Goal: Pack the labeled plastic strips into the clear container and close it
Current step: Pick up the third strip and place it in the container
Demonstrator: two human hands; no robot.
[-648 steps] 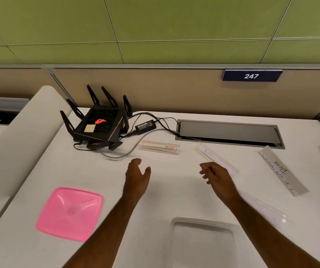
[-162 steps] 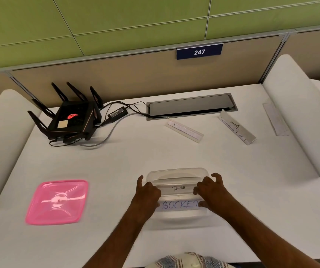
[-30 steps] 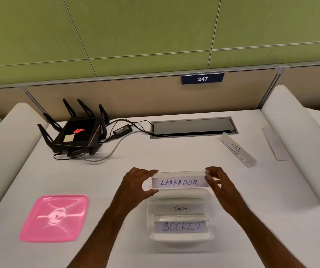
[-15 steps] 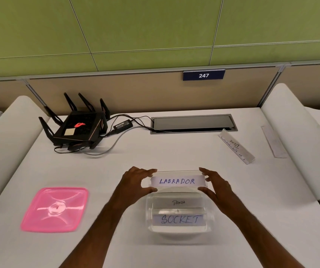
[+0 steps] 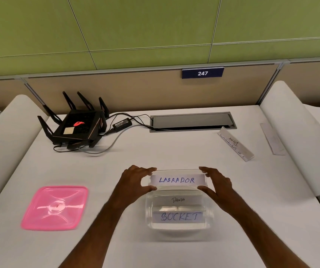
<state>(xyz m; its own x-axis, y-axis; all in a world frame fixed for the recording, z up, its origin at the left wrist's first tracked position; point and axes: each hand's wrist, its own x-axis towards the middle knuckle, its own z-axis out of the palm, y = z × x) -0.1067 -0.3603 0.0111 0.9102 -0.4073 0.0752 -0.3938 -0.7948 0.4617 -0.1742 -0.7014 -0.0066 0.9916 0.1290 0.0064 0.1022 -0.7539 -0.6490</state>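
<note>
A clear plastic container [image 5: 149, 223] stands on the white desk in front of me. Inside it lie a strip labeled PANDA [image 5: 177, 200] and a strip labeled SOCKET [image 5: 178, 217]. Over the container's far rim I hold a strip labeled LABRADOR [image 5: 177, 180] by its two ends. My left hand [image 5: 134, 182] pinches its left end between thumb and fingers, and my right hand [image 5: 216, 183] pinches its right end. A pink lid [image 5: 55, 207] lies flat at the left. Another labeled strip [image 5: 235, 144] lies at the far right, and a blank-looking strip [image 5: 272, 139] lies beyond it.
A black router [image 5: 77, 124] with antennas, its power adapter [image 5: 122, 124] and cables sit at the back left. A grey cable hatch [image 5: 193, 121] is set into the desk at the back. White rounded dividers [image 5: 294, 136] flank both sides.
Both hands have lowered the LABRADOR strip slightly toward the container's far rim. In the older frames the strips lay on the desk and the container held only PANDA and SOCKET.
</note>
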